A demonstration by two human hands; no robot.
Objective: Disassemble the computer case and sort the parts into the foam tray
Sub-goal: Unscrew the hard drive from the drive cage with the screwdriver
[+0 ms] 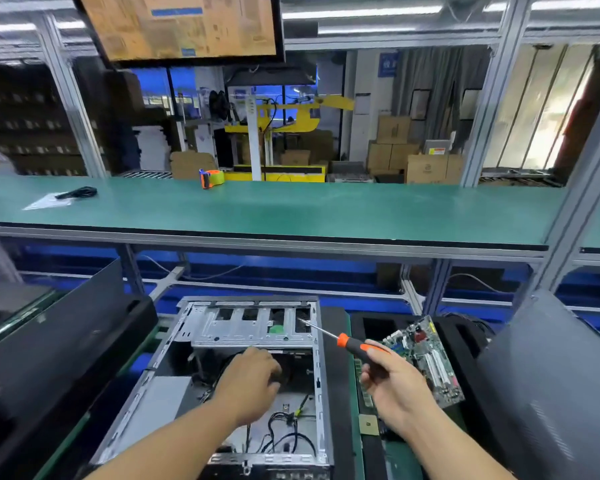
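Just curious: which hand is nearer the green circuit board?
Right. The right hand, holding the screwdriver, is just beside the board; the left hand is inside the case.

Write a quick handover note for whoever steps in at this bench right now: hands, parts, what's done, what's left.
Left hand: reaching into the open computer case, on a dark part; grip unclear.
Right hand: holds the screwdriver, tip toward the case's metal drive bracket.
Done: side cover off; circuit board out, lying on the foam tray to the right.
Left: bracket, loose cables and remaining inner parts still in the case; sort them into the tray.
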